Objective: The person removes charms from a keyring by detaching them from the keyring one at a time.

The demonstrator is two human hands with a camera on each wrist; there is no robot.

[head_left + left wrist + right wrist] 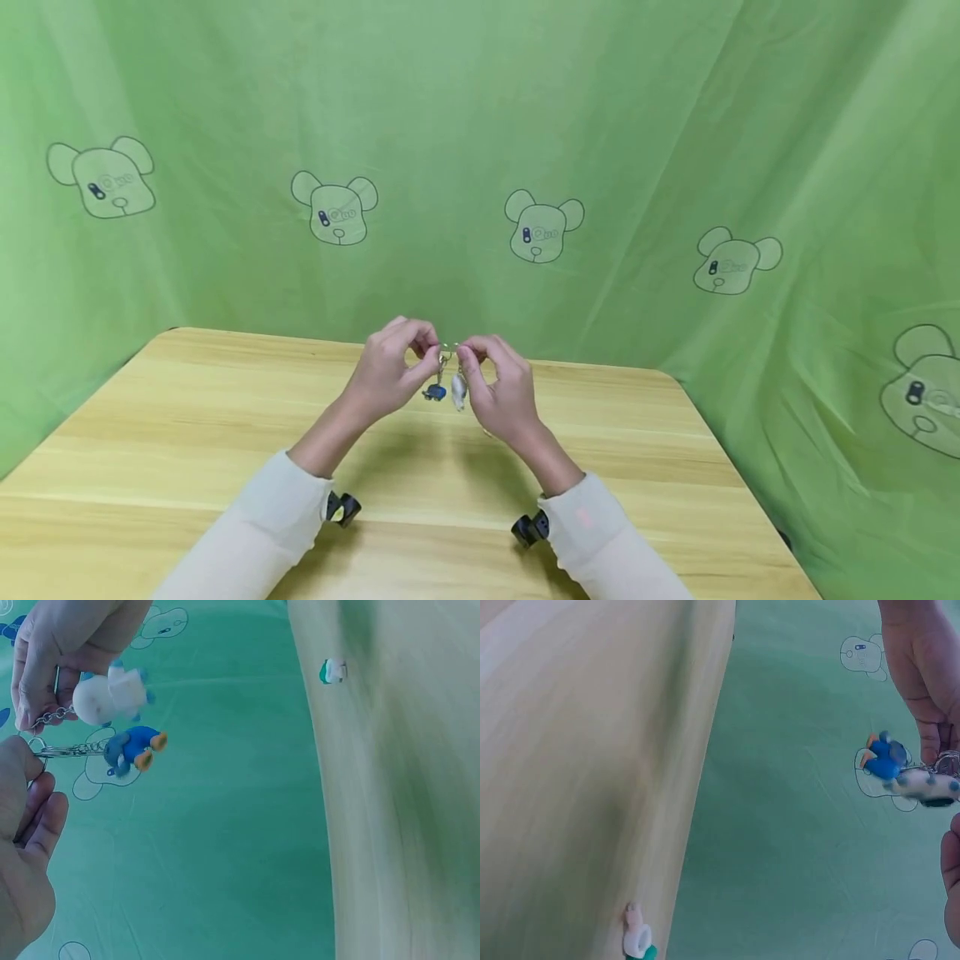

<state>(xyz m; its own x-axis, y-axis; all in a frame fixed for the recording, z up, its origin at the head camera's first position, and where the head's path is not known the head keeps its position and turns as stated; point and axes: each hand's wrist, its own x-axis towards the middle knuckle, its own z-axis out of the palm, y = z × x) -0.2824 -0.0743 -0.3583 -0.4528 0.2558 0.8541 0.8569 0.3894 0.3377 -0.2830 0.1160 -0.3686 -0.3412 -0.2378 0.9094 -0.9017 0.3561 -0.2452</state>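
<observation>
Above the table, my left hand pinches a small metal key ring between thumb and forefinger. A blue figurine charm with orange feet dangles from it on a metal chain and clasp. Close beside, my right hand pinches at the ring and the short chain of a white figurine charm with blue spots. The fingertips of both hands nearly meet. Whether the white charm's chain is linked to the ring cannot be made out.
On the wooden table lies another small white and green figurine, mostly hidden behind my right hand in the head view. A green curtain with bear-head prints hangs behind the table and along its sides.
</observation>
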